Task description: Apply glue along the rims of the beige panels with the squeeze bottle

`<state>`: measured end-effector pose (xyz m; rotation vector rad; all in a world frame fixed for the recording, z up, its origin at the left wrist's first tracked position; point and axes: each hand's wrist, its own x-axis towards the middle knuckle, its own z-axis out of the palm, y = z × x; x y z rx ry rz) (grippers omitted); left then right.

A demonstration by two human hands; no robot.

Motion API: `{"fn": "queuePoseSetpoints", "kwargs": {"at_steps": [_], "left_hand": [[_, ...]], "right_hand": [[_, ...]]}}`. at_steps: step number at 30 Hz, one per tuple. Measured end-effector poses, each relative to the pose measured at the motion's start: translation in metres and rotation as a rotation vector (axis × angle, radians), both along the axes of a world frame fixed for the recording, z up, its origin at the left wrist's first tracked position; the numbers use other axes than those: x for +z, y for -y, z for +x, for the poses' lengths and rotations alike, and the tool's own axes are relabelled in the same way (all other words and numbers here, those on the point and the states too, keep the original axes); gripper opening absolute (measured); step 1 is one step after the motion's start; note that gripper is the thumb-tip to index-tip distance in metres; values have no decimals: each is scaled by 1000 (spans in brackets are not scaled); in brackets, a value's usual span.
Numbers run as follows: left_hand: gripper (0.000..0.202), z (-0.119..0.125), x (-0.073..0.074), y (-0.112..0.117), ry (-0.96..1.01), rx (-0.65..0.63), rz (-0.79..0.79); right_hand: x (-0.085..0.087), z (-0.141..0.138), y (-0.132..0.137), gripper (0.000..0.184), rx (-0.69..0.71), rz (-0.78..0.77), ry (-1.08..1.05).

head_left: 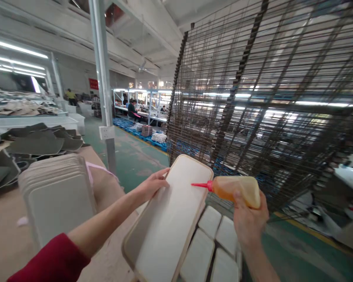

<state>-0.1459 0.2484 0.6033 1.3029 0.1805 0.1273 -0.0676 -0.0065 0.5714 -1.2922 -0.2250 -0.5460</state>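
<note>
My left hand [153,183] grips the left edge of a long white panel with a tan rim [167,223], holding it tilted up in front of me. My right hand [248,219] is wrapped round a squeeze bottle of amber glue [237,188]. The bottle lies sideways, and its red nozzle [200,185] points left and touches the panel near its top right edge. A red sleeve covers my left upper arm.
Several white panels [211,246] lie flat below the held one. A stack of similar pieces [57,196] stands on the brown table [2,243] at left, with dark green pieces [35,143] behind. A tall wire rack [253,105] fills the right. A steel pillar [102,82] rises ahead; people work far back.
</note>
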Motion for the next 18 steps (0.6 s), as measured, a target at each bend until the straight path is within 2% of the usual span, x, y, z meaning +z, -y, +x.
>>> {"fn": "queuePoseSetpoints", "kwargs": {"at_steps": [2,6,9,11,14,16,18], "left_hand": [[81,7,-4,-5,-13,-4,-21],[80,30,-13,-9,-47,23,-36],[80,53,-19,-4,-84,8,-46],[82,69,-25,2,-100,8,-45],[84,93,-42,15,-99,33,-19],[85,110,-60,29,-124,42,7],[85,126,-85,52,-158,27,24]], "right_hand": [[-5,-1,0,61,21,-5,-17],[-32,-24,-3,60,150,-19,-111],[-32,-19,14,57,29,155,-104],[-22,-3,48,51,-98,302,-58],[-18,16,124,54,-227,456,-43],[-31,18,181,49,-310,526,-66],[-54,12,237,38,-398,573,-108]]}}
